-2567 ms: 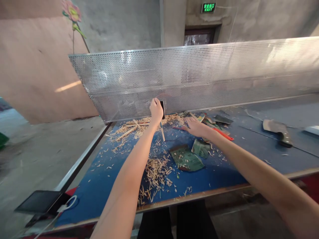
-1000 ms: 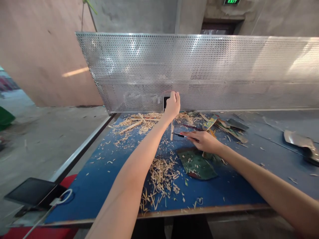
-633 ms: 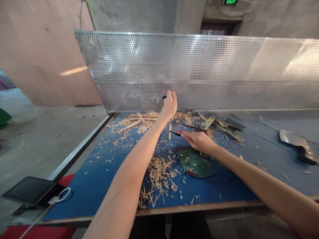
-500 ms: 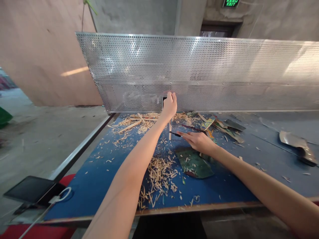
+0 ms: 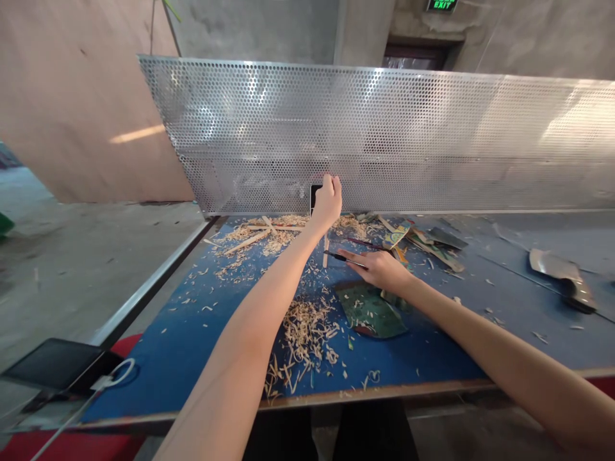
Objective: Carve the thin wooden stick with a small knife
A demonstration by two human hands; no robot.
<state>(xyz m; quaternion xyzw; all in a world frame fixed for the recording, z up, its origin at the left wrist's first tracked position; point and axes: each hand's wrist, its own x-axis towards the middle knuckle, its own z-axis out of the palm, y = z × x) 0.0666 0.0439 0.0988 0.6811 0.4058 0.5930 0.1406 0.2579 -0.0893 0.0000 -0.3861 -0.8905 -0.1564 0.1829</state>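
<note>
Knife [image 5: 342,257] in right hand [image 5: 387,272], gripping it firmly and pointing its blade leftward across the strip [image 5: 325,243]; crossing it in view, contact hard to tell. Clenching left hand [image 5: 328,195], apparently on the strip's upper end, hiding the grip itself inside the fist, just beside a black slab [image 5: 315,188]. Holding the strip above the table [image 5: 187,358], between the far and near shavings. Judging by those, seeming well under way: showing plenty of shaving done, yet leaving one strip in hand and giving no sign of how much remains. Counting one knife, one held strip, at least three sticks [image 5: 247,242] lying far left, and two heaps of shavings [image 5: 305,330]. Counting also two green scraps [image 5: 371,310], one partly hiding under the right wrist, one curved piece [image 5: 555,266] well apart on the right, and several offcuts [image 5: 448,238] overlapping too much for a sure number.
</note>
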